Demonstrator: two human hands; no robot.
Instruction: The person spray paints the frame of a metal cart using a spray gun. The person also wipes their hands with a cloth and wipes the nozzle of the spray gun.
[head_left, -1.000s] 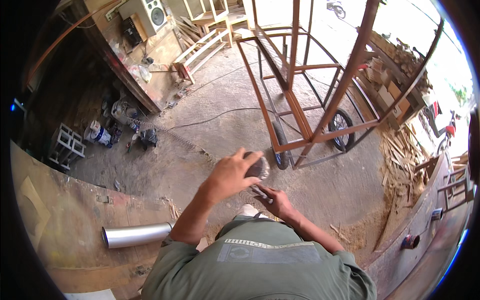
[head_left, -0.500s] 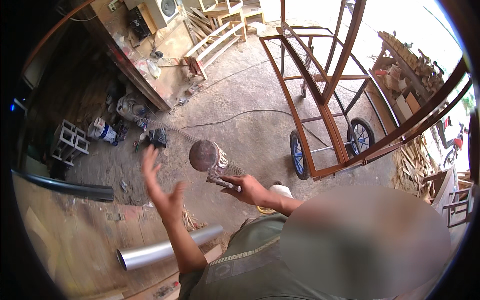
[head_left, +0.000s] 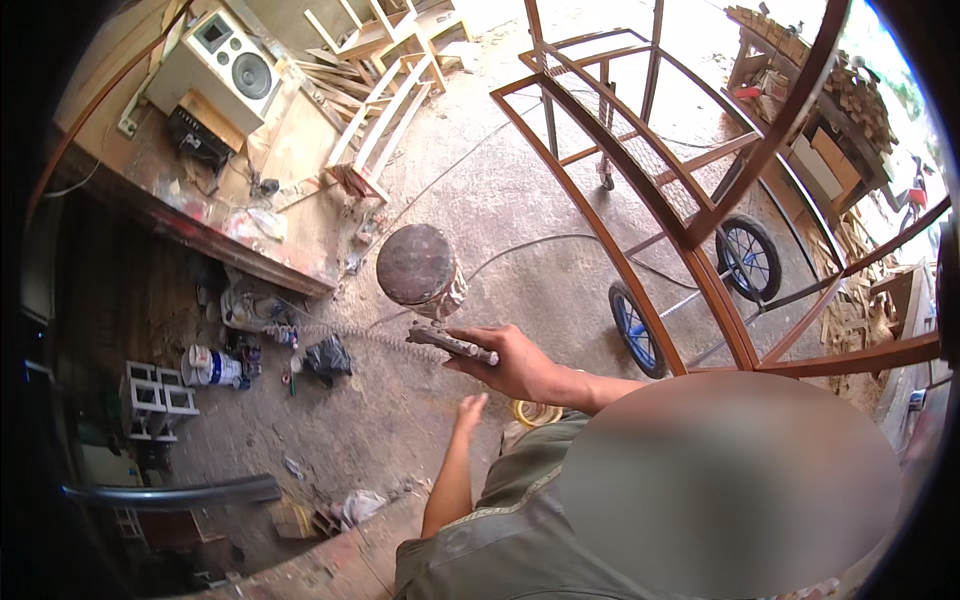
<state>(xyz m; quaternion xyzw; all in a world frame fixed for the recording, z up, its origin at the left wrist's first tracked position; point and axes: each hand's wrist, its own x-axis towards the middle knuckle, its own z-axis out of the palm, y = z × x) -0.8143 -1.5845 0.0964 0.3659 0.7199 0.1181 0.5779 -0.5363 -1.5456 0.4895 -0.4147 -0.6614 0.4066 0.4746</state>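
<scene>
Clerk: Item one, the piece in hand?
Me: One spray gun (head_left: pixel 455 343), mid-scene, raised above the floor. Fitted beyond it, one round cup (head_left: pixel 418 266), dark on top, stained on the side.

Clerk: Hands?
Me: Two. My right hand (head_left: pixel 520 365): fingers closed round the spray gun. My left hand (head_left: pixel 472 408): nearer me, apart from the spray gun, nothing seen in it; too edge-on to tell whether the fingers are spread or curled.

Clerk: Attachments?
Me: One coiled hose (head_left: pixel 350 335), running off to the left. Its near end passes behind the spray gun; the joint is hidden.

Clerk: Surroundings?
Me: Right: one brown frame (head_left: pixel 716 300) on spoked wheels, apart from the spray gun. Left: one black bag (head_left: pixel 328 358), one white bucket (head_left: pixel 210 366). Near left: one dark pipe (head_left: pixel 190 492). Far left: one loudspeaker (head_left: pixel 228 68).

Clerk: Step in hand?
Me: My judgement: holding the spray gun up one-handed, between actions. No spray visible.

Clerk: Next move calls for?
Me: By my reckoning, a firm right grip, since the cup looks top-heavy; slack in the coiled hose; and the left hand ready to steady the cup.
</scene>
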